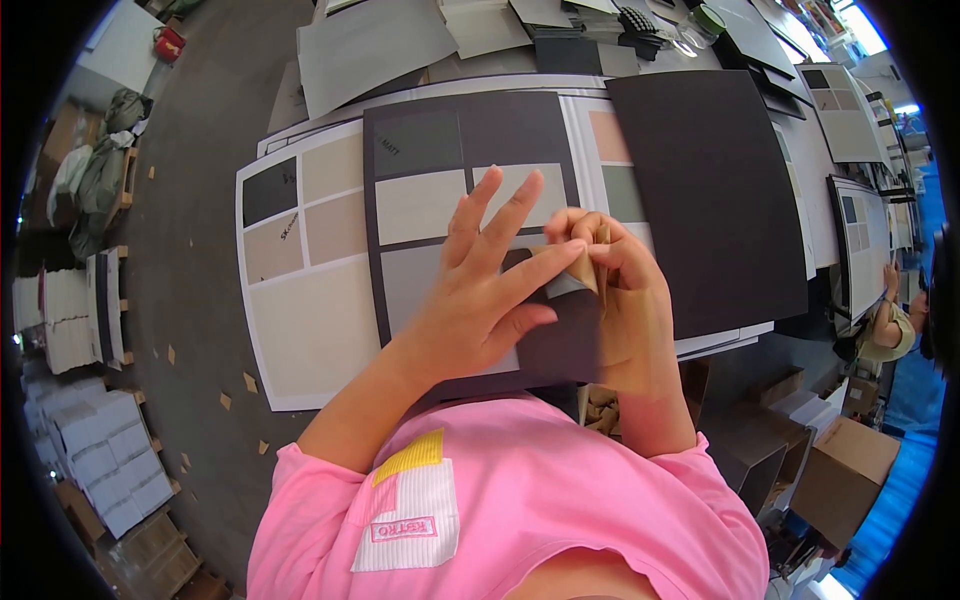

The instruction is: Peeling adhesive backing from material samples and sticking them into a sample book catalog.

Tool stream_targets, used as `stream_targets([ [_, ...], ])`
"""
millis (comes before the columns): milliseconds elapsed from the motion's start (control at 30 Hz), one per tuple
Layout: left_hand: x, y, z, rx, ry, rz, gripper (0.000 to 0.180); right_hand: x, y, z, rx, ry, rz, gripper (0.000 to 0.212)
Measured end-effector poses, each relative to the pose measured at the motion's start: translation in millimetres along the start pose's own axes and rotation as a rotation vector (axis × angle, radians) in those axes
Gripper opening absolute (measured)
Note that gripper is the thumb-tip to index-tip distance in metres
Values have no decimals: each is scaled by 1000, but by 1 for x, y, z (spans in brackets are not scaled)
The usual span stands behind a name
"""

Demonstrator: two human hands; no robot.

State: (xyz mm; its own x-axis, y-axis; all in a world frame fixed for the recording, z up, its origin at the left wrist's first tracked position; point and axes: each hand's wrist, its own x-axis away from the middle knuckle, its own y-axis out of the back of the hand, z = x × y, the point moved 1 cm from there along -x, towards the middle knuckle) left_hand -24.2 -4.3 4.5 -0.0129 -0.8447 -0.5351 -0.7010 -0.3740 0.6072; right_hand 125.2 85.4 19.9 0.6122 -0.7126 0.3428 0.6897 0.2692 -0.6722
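Observation:
My right hand (634, 262) pinches a sheet of brown paper (626, 350), which hangs down blurred over my right wrist. My left hand (465, 285) has its fingers spread, with the index fingertip at the paper's folded upper edge beside my right fingers. Just below the fingertips is a dark grey square (558, 340) with a lighter curled corner; whether it is held or lies on the board cannot be told. Beneath both hands an open sample board (372, 250) carries grey, cream and beige swatches. Part of its middle panel is hidden by my hands.
A large black panel (715, 200) lies at the right. Grey sheets (375, 50) are piled along the far side. Cardboard boxes (845, 470) stand at the lower right, near another person (888, 325). White stacks (105, 455) stand on the floor at left.

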Motion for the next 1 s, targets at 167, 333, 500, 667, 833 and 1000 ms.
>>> stream_targets([
  [167, 7, 6, 17, 36, -49, -198, 43, -16, 13, -1, -248, 81, 258, 11],
  [333, -11, 12, 23, 392, 397, -449, 16, -41, 51, 32, -243, 216, 224, 14],
  [500, -24, 24, 45, 582, 774, -357, 14, -42, 55, 36, 250, 301, -3, 55],
  [667, -36, 15, 68, 435, 785, -312, 16, -56, 54, 25, 570, 304, 157, 69],
  [833, -47, 8, 82, 429, 813, -274, 16, -77, 51, 29, 768, 235, -91, 15],
  [1000, -50, -9, 117, 508, 885, -240, 17, -113, 44, 37, 837, 251, -218, 10],
])
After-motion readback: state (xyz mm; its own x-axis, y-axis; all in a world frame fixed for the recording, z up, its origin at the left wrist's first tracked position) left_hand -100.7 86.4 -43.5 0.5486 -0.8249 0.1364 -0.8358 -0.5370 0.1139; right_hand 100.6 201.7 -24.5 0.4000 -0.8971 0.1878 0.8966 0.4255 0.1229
